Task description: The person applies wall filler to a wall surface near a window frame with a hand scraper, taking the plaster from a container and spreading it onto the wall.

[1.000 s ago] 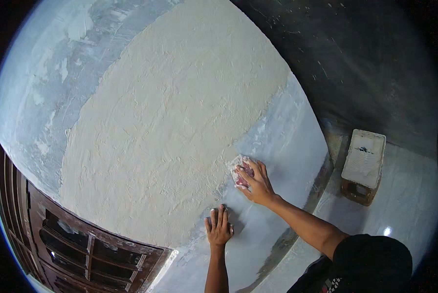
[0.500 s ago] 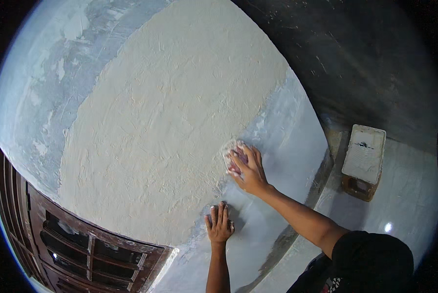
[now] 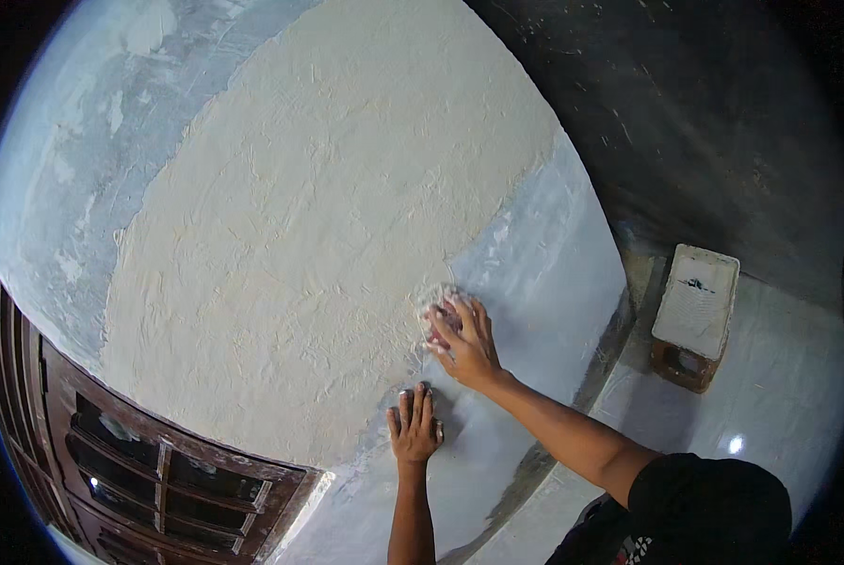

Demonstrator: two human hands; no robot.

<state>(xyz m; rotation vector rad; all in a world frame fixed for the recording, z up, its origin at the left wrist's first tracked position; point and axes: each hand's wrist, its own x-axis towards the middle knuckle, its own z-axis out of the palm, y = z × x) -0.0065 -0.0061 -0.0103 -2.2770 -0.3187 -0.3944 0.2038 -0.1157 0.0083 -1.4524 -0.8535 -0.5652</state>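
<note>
Roughly textured, a cream coating patch serves as landmark: broad, matte, covered in short ridges and scrape marks, its border ragged. Around it, the wall shows smoother blue-grey, mottled with whitish smears to the patch's upper left. At the patch's lower right edge sits a reddish pad, rounded, caked along its outer rim with lumpy off-white paste; whether cloth or sponge, cannot tell. Right hand grips this pad, fingers bent over it and pressing it to the surface, fingertips whitened. Left hand lies open just below the patch's lower right border, palm to the wall, fingers a little apart, pale residue on them. Below left of the patch: dark brown wooden framework, worn, with slim bars dividing dark panes. Well right of the patch: shallow rectangular tray, crusted off-white, dark marks inside, resting on a brown box with an opening in its side. Black fabric sleeve, lower right of the patch.
</note>
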